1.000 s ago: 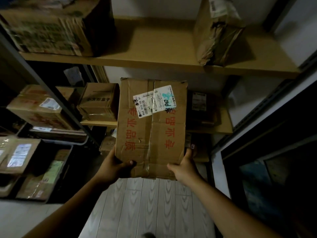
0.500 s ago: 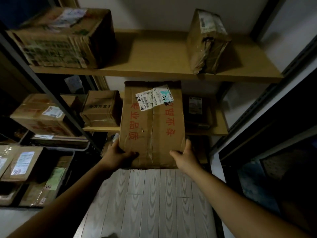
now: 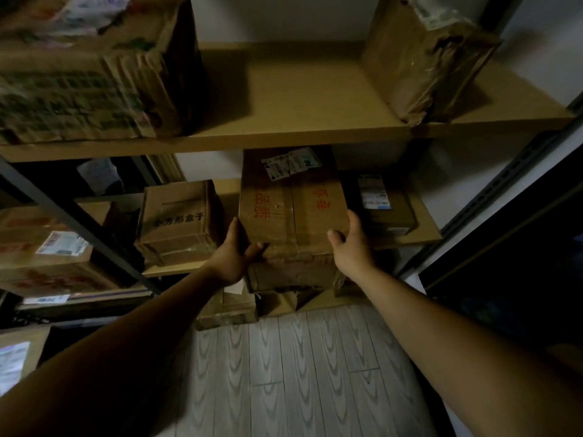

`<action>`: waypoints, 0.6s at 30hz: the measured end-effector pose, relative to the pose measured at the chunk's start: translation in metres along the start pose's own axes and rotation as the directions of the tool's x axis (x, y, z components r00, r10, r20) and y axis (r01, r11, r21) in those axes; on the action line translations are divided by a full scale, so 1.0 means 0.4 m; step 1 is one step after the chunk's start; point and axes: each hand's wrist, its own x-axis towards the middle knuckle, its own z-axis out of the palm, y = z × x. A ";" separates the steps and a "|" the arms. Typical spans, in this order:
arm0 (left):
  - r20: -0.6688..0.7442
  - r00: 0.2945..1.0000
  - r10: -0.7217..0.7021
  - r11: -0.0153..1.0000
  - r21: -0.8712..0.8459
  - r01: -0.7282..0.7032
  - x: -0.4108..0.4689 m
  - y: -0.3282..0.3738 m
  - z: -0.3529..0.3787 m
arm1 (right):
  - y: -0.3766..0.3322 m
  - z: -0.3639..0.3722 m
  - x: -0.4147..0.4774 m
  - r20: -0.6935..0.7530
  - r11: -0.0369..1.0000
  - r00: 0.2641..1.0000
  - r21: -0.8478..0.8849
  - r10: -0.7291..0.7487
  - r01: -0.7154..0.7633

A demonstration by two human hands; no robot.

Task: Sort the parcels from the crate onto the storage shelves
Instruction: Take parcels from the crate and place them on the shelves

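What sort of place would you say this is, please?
Probably a parcel storeroom: cardboard boxes sit on wooden shelves in a metal rack, and the left hand and right hand hold a labelled parcel.

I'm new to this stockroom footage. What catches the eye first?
The cardboard box with red lettering is at the centre, held at middle-shelf level by the left hand and right hand at its near corners. Above, the upper shelf carries a large box at left and a crumpled parcel at right.
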 end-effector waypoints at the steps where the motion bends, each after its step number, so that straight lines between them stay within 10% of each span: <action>1: 0.004 1.000 0.022 0.999 0.027 -0.022 0.018 -0.005 0.001 | 0.005 0.010 0.019 -0.012 1.000 1.000 -0.021 -0.005 0.005; 14: -0.131 0.991 -0.013 0.946 0.318 0.054 0.096 -0.012 -0.042 | -0.007 0.024 0.122 -0.045 0.877 0.966 -0.431 -0.256 0.213; 18: -0.294 0.956 0.013 0.696 0.689 0.202 0.067 -0.046 -0.177 | -0.094 0.133 0.017 0.121 0.838 0.884 -0.283 -0.451 0.466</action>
